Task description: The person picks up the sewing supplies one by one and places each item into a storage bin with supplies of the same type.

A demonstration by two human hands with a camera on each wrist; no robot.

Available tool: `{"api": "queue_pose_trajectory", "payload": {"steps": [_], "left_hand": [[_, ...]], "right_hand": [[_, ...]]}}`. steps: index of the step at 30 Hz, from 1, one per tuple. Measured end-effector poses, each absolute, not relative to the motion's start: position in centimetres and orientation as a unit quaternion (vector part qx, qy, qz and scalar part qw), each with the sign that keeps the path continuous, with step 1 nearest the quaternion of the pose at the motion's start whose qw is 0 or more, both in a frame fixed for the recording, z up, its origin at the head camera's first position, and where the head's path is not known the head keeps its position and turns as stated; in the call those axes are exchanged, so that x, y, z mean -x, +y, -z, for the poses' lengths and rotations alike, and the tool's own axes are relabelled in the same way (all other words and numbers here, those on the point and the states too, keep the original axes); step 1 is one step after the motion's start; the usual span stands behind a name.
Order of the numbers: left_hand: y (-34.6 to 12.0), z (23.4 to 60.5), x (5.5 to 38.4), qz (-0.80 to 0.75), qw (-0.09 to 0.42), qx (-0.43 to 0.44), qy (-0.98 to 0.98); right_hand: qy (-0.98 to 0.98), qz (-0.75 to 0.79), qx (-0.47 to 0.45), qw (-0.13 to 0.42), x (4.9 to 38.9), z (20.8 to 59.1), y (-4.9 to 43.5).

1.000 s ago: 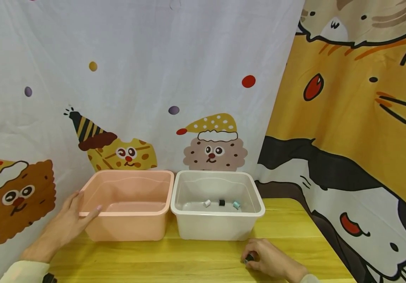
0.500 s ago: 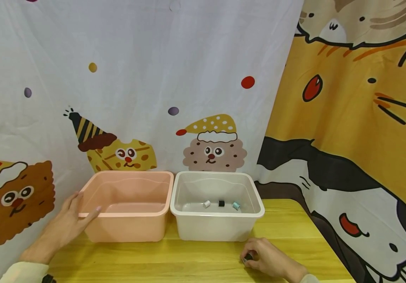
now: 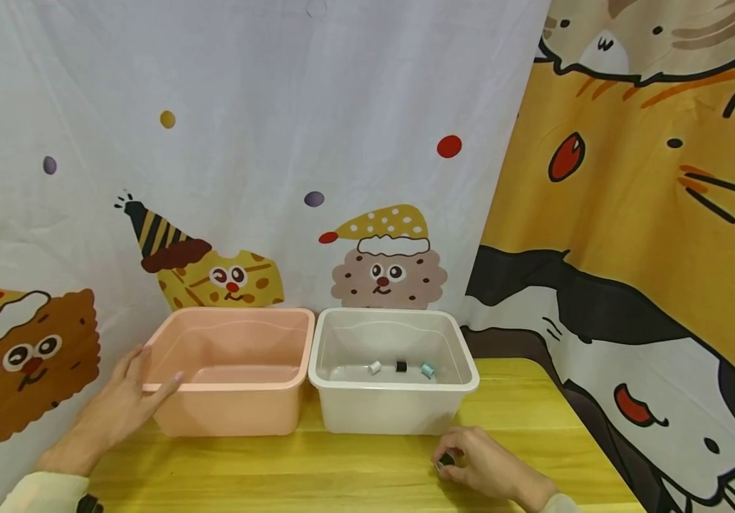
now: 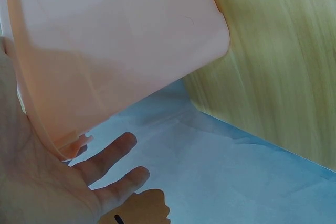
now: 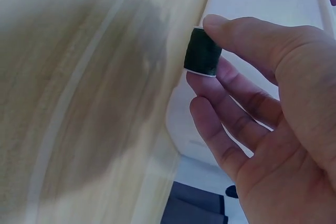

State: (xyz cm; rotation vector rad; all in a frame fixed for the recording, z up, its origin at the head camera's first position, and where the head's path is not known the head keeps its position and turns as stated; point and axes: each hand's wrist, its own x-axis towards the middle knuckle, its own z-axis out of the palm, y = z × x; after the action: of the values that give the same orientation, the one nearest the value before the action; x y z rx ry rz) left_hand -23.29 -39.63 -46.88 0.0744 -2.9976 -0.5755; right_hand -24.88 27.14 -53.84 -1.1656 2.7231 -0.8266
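Observation:
My right hand point(image 3: 486, 463) pinches a small spool of dark green thread point(image 5: 203, 52) between thumb and fingertips, in front of the white bin point(image 3: 393, 410). The spool's pale end rims show in the right wrist view. Inside the white bin lie a white spool point(image 3: 374, 368), a black spool point(image 3: 401, 366) and a light blue spool point(image 3: 428, 370), apart from one another. At the left, my left hand point(image 3: 107, 420) holds the near left corner of the pink bin point(image 3: 229, 413) by its rim. Two of its fingers point(image 4: 113, 153) extend free below the bin in the left wrist view.
Both bins stand side by side on a yellow wooden table point(image 3: 278, 470), near its back. Behind them hangs a white cloth point(image 3: 265, 107) with cartoon prints. A yellow cartoon cloth point(image 3: 611, 235) hangs along the right side.
My right hand has moved slightly up and left with the green spool. The left hand stays at the pink bin's corner, and the spools in the white bin lie unchanged.

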Motion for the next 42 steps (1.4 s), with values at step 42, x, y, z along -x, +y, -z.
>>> {"api": "queue_pose_trajectory", "payload": {"steps": [42], "left_hand": [[-39.6, 46.8, 23.3, 0.174, 0.070, -0.027, -0.982]], "right_hand": [[0.877, 0.235, 0.415, -0.052, 24.8, 44.0, 23.6]]}}
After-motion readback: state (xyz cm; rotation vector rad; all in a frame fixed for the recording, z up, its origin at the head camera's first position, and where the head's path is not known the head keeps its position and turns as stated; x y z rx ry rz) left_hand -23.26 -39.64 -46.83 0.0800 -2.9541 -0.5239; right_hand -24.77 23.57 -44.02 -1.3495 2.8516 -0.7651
